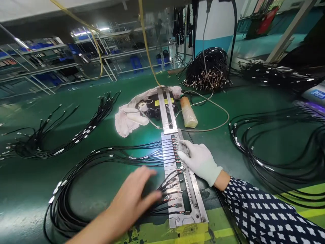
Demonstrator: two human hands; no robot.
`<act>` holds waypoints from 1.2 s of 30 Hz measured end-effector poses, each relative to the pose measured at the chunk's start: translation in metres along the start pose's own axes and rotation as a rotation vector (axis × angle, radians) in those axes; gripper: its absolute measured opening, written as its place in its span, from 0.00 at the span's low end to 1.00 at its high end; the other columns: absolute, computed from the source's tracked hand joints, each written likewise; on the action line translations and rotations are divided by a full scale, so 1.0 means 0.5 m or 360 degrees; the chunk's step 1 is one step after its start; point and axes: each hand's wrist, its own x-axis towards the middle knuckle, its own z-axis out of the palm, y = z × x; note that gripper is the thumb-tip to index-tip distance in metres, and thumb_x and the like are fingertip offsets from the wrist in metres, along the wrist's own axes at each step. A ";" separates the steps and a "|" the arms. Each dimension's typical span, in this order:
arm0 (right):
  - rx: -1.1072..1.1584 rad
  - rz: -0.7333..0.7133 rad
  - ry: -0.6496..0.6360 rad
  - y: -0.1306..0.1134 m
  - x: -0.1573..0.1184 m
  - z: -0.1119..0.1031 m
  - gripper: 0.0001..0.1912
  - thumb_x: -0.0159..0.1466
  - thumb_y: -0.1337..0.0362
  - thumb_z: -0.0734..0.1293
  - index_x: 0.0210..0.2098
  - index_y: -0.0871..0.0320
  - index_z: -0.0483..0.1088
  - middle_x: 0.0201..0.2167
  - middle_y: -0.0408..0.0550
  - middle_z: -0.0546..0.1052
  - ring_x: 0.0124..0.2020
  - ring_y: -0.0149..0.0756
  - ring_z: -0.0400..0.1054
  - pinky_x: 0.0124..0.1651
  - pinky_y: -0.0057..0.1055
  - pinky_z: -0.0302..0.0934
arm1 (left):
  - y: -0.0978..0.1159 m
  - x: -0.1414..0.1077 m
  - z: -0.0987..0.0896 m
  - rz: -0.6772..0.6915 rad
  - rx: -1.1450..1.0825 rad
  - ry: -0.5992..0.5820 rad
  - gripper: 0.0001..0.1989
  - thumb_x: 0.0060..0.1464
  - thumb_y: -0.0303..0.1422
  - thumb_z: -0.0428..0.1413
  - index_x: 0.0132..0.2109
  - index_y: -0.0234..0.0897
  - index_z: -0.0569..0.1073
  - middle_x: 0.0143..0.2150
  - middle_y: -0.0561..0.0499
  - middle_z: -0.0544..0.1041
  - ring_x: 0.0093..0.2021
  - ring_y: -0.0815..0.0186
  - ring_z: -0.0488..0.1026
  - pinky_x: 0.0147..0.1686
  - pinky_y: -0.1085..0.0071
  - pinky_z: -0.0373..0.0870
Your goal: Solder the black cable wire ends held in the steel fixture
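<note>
A long metal fixture [175, 222] lies on the green table, with black cables [99, 152] laid across it from the left, their stripped ends in its slots. My left hand [138, 189], bare and slightly blurred, hovers at the fixture's left side above the cables, thumb and fingers apart, nothing visible between them. My right hand [199, 161], in a white glove, rests on the fixture's right edge beside the cable ends in the upper half, thumb and index finger spread. In the lower half, several cable ends lie less evenly. A slotted metal bar [164, 115] extends beyond the fixture.
Behind the fixture sit a black box [152, 110], a white glove [129, 120] and a taped handle tool [188, 113]. Cable bundles lie at left [86, 132], right [250, 157] and in a heap at the back [208, 69]. A yellow hose [147, 44] hangs down.
</note>
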 end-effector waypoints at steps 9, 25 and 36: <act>0.0008 0.0055 -0.0060 -0.001 0.005 0.002 0.21 0.67 0.55 0.60 0.56 0.54 0.66 0.36 0.48 0.81 0.37 0.45 0.73 0.43 0.39 0.55 | -0.123 -0.220 0.029 0.0088 0.0265 0.0201 0.11 0.63 0.39 0.51 0.49 0.39 0.69 0.41 0.46 0.75 0.44 0.59 0.73 0.46 0.64 0.70; 0.0099 -0.0126 -0.0017 -0.004 -0.019 0.006 0.15 0.69 0.60 0.58 0.53 0.53 0.67 0.46 0.47 0.79 0.46 0.41 0.72 0.47 0.39 0.56 | -0.087 -0.073 -0.009 0.0156 -0.0167 -0.0233 0.12 0.67 0.37 0.45 0.37 0.37 0.66 0.34 0.51 0.68 0.35 0.66 0.66 0.35 0.71 0.64; 0.0389 0.0038 -0.0156 0.026 -0.058 -0.029 0.17 0.70 0.54 0.57 0.56 0.50 0.63 0.28 0.39 0.74 0.32 0.38 0.68 0.41 0.38 0.59 | -0.076 -0.087 -0.045 -0.0639 -0.0865 -0.0238 0.10 0.59 0.37 0.54 0.33 0.38 0.74 0.30 0.53 0.71 0.32 0.67 0.67 0.33 0.72 0.62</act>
